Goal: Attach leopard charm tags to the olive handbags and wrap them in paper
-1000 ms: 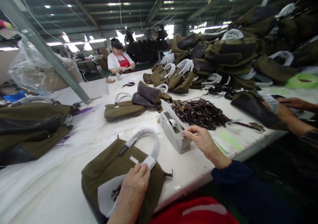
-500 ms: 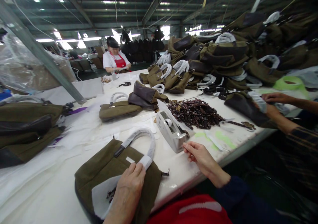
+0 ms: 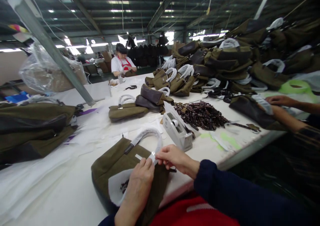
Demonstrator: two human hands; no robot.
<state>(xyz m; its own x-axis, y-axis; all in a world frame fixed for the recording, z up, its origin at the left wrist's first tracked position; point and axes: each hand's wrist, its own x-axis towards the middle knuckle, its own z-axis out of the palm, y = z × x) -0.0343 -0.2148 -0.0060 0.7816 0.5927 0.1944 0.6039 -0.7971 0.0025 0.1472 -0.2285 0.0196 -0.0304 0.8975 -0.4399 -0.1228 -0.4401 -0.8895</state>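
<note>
An olive handbag (image 3: 113,167) with dark trim lies on the table in front of me. Its arched handle (image 3: 158,137) is wrapped in white paper. My left hand (image 3: 141,179) rests on the bag, its fingers closed on the near end of the wrapped handle. Right beside those fingertips, my right hand (image 3: 172,157) pinches a small piece of clear tape (image 3: 153,154) against the wrapping; the tape is mostly hidden by the fingers. White paper (image 3: 113,186) with a dark metal piece in it lies on the bag, partly under my left wrist. A grey tape dispenser (image 3: 177,132) stands just beyond my right hand.
A heap of dark straps or chains (image 3: 205,114) lies behind the dispenser. More olive bags are piled at the back right (image 3: 225,57) and left (image 3: 32,126). A co-worker's hands (image 3: 277,102) handle a bag at right. A slanted metal post (image 3: 57,59) rises at left.
My right hand has moved left from the tape dispenser to the bag's wrapped handle. My left hand stays on the handle. The whole view has shifted slightly.
</note>
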